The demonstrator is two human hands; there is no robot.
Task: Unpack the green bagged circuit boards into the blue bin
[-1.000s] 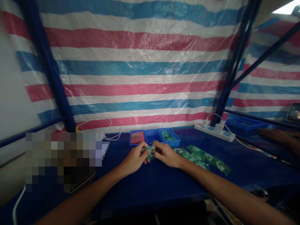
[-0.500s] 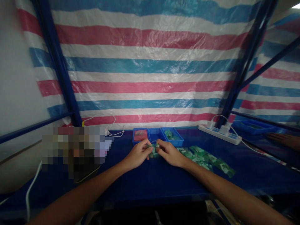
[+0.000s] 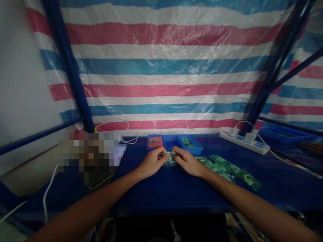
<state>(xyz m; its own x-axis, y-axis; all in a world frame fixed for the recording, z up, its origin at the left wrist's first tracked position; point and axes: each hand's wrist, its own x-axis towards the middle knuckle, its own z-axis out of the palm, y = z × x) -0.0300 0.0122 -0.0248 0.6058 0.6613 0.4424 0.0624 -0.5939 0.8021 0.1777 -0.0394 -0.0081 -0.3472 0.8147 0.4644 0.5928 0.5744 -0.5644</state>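
Observation:
Both hands pinch one small green packet [image 3: 170, 159] over the blue table, in front of the trays. My left hand [image 3: 154, 162] grips its left end between thumb and fingers, and my right hand [image 3: 187, 161] has the right end the same way. Fingers cover much of the packet, so its print cannot be read. Beside my right wrist lies a loose pile of similar green packets [image 3: 223, 169]. Just beyond the hands stands a blue tray in three compartments: a pink-red item [image 3: 155, 142] at left, a middle one [image 3: 172, 139], and green packets [image 3: 188, 142] at right.
A white power strip [image 3: 244, 143] with plugged chargers lies at the back right. White cables [image 3: 130, 137] and a pixelated object [image 3: 92, 159] occupy the left. Blue metal posts [image 3: 68, 64] frame a striped plastic sheet [image 3: 164, 80]. Another blue tray [image 3: 285, 135] stands at far right.
The camera view has shifted slightly, so the scene sits a little further right. My hands still hold the green packet at both ends in about the same place.

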